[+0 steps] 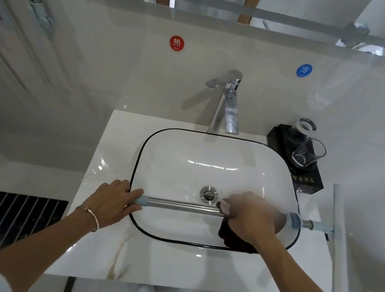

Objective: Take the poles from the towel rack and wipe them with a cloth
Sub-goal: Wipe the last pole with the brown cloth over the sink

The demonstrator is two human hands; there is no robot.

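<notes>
White marble counter [166,264] is taking up the near middle of the scene, with a black-rimmed basin [147,143] sitting in it and a chrome tap [229,101] standing at its far edge.

Across the near half of the basin a steel pole [183,207] is lying level from left to right, held just above the bowl, probably so that any dirt or drips are falling into it and not onto the counter. Its thin right end is reaching a white upright bar [337,246] at the counter's right edge; whether it is fixed there cannot be told.

The left hand [111,198] is curling its fingers and thumb round the pale blue cap at the pole's left end, seemingly steadying it against the rubbing. The right hand [251,216] is closing round a dark cloth [229,236] folded over the pole right of centre, so the cloth is wrapping the metal while the loose part is hanging below. The wiping looks to be under way, with the bare shiny stretch lying between the two hands.

On the far right a black tray [312,183] is carrying a glass [308,152], well apart from the work. The drain [208,195] is showing just beyond the pole.
</notes>
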